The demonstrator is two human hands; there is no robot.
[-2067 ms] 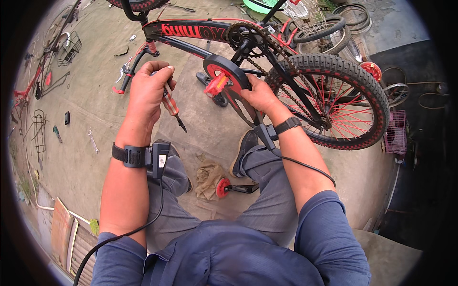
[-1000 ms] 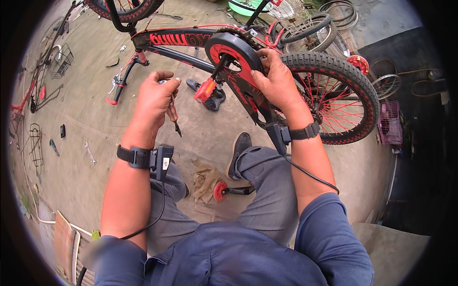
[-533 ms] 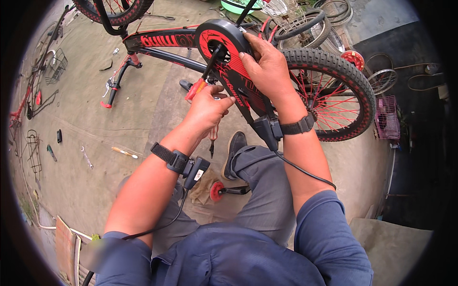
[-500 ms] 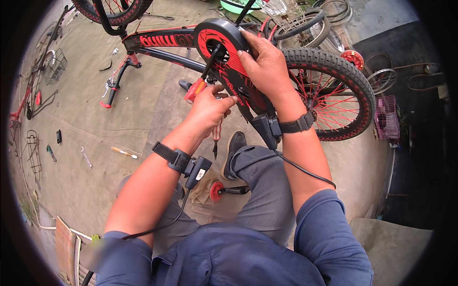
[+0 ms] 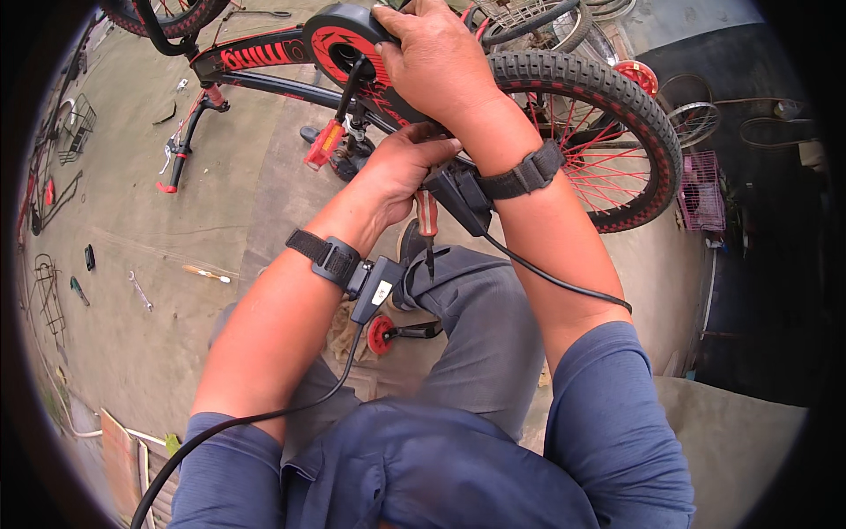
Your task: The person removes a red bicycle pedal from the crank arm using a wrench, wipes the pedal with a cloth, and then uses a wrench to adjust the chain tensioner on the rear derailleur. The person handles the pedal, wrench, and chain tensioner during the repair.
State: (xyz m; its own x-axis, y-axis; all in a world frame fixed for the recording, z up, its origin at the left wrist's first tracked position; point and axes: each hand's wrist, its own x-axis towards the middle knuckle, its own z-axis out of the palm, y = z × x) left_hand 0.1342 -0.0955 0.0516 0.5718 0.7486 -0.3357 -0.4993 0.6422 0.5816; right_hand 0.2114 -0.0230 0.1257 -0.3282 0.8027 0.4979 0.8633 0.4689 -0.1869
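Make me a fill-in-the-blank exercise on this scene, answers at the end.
1. The left hand holds the screwdriver, its tip pointing ____ in the picture.
2. The right hand holds the chain guard, coloured red and ____.
3. The pedal is mainly ____.
4. The wrench lies to the ____ of both hands.

Missing words: down; black; red; left.

"What's your count?"
"I have two hands (image 5: 443, 66), two wrist straps (image 5: 524, 172), one screwdriver (image 5: 427, 214) and one chain guard (image 5: 324, 40)."
"And around you?"
"I see one wrench (image 5: 139, 291), one pink cage (image 5: 701, 189), two small red wheels (image 5: 380, 335) and one red pedal (image 5: 326, 141)."
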